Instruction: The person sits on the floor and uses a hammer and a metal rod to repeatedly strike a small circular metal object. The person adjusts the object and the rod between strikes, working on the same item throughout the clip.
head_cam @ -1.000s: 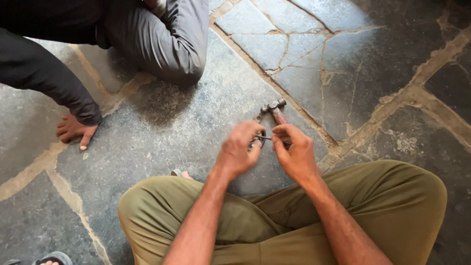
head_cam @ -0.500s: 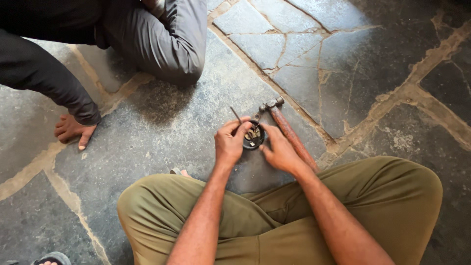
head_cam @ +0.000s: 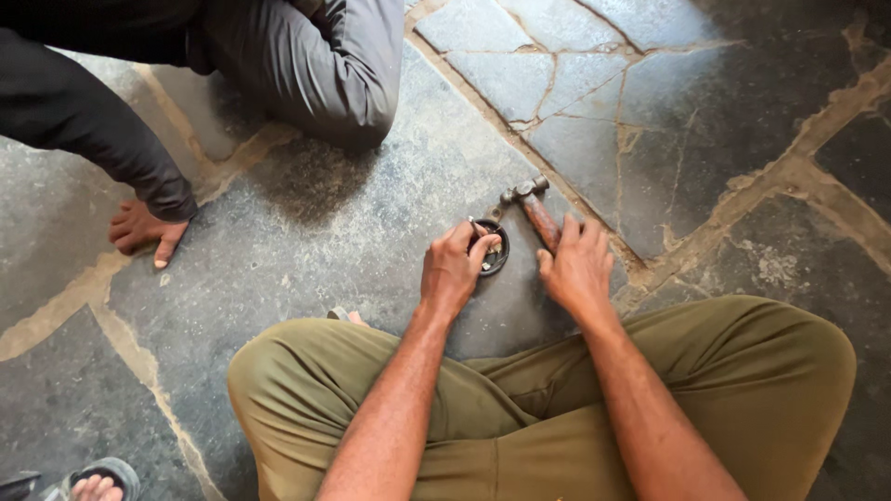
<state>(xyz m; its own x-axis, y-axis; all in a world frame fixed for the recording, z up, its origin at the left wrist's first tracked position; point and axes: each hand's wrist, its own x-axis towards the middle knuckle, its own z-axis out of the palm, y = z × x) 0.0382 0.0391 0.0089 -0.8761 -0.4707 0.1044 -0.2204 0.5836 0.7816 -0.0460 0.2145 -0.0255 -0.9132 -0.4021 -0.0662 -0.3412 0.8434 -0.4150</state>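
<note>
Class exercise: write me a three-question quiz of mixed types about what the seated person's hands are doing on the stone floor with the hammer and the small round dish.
1. True or false: the right hand lies on the hammer on the stone floor.
2. Multiple choice: the left hand is at
A. a sandal
B. the small round dish
C. the hammer's head
3. Short answer: where is the other person's hand?

Key
1. True: it lies over the wooden handle, with the metal head pointing away.
2. B: its fingertips hold a thin pin-like piece at the dish.
3. Flat on the floor, far to the left, away from the tools.
</note>
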